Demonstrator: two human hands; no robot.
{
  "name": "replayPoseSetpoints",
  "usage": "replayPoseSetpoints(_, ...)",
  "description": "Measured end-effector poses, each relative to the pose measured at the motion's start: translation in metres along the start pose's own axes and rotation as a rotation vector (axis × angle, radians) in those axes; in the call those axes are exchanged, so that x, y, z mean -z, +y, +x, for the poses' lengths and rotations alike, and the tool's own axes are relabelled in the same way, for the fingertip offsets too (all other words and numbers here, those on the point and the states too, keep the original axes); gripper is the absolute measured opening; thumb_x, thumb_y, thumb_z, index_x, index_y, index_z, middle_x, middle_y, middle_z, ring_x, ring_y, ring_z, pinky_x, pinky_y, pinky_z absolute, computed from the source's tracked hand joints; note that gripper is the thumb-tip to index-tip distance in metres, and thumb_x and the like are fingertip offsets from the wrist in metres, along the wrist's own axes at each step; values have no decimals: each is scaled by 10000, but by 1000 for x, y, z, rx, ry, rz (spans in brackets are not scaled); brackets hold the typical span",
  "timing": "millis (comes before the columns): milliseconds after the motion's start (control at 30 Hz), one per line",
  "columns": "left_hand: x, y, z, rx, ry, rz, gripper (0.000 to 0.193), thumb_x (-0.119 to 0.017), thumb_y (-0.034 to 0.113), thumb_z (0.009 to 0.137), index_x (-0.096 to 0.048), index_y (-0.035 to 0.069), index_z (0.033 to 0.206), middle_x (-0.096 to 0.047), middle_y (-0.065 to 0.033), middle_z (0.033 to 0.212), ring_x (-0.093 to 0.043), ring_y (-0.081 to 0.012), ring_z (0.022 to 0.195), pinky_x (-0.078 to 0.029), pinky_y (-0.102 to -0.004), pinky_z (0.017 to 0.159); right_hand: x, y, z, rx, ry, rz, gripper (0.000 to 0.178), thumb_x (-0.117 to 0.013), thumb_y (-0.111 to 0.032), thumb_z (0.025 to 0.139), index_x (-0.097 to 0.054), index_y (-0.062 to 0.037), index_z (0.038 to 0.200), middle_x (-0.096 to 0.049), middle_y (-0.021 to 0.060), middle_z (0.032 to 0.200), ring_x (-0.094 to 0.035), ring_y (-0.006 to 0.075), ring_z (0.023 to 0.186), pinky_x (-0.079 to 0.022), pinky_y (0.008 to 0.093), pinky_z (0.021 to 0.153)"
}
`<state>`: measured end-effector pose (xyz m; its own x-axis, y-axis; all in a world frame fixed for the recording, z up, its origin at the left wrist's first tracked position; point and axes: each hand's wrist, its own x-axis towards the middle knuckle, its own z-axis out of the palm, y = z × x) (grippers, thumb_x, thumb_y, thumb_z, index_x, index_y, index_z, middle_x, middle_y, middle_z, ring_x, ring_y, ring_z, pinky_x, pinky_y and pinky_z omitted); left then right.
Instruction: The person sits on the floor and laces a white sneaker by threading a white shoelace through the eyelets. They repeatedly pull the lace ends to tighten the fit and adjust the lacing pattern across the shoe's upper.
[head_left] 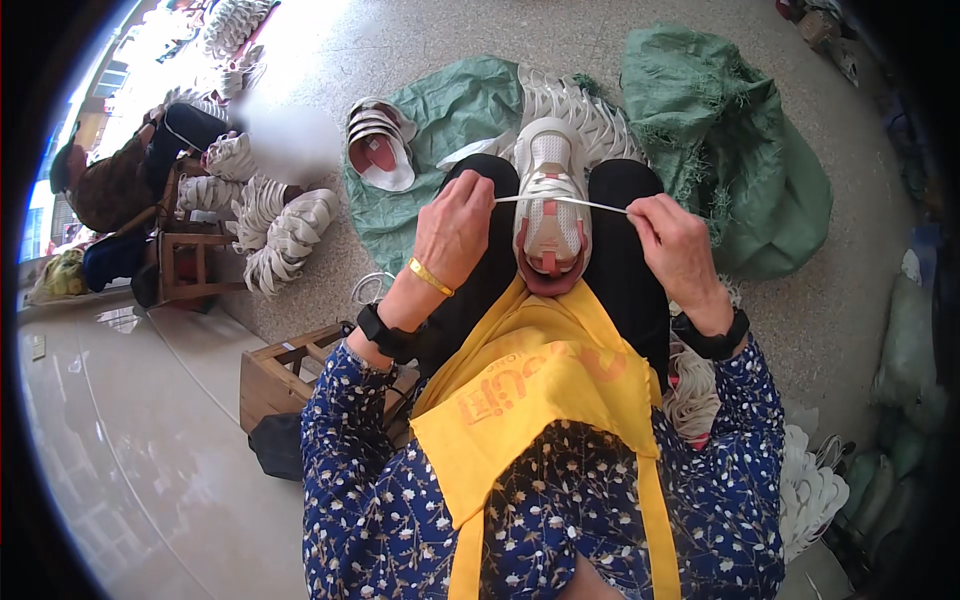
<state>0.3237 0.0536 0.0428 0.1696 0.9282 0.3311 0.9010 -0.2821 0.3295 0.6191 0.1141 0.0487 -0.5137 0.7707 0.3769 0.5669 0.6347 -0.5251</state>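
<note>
Between my knees rests a white and pink sneaker (549, 215), its toe pointing away from me and its heel against my yellow apron (540, 370). A white shoelace (595, 205) runs out to both sides of it, pulled nearly straight across the shoe. My left hand (455, 225) is closed on the left end of the lace. On the other side my right hand (675, 245) pinches the right end between thumb and fingers. Part of the lace is threaded across the tongue.
Green woven sacks (720, 150) lie on the floor ahead, with a row of white shoe uppers (575, 105) on them. Nested uppers (380, 145) sit at the left. A wooden stool (270, 385) stands by my left side. Another person (115, 185) sits at far left near shoe stacks (290, 240).
</note>
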Motion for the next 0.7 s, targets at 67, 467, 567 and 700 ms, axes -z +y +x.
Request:
replayPoseSetpoints(67,-1,-3,-1,6,3,7,110,-628,58,894,-553,29,969,-560,-126,925,-630,-339,894,-536,-450,694,4,1,3,7,31,-48,59,-675,-41,908,-625,-39,939,-632,125,858,-659,345,776,-520,425,655)
replayPoseSetpoints(467,7,-27,-36,89,50,-19,107,-645,-31,829,-551,6,866,-534,-158,910,-560,-373,902,-486,-462,746,42,65,-36,-302,56,-41,64,-672,-17,917,-681,-12,980,-689,127,910,-676,253,751,-517,332,665)
replayPoseSetpoints(567,4,-48,-54,128,66,78,92,-627,-10,832,-544,9,866,-511,-161,896,-536,-372,860,-479,-477,721,47,89,-49,-394,49,-77,65,-676,-17,922,-685,-4,985,-706,133,927,-677,229,766,-525,319,693)
replayPoseSetpoints(700,4,-66,-70,247,45,141,138,-645,3,808,-548,34,901,-545,-150,871,-573,-368,857,-493,-467,729,42,124,-67,-384,70,-56,52,-665,-19,937,-680,8,979,-714,122,923,-685,226,813,-540,331,747)
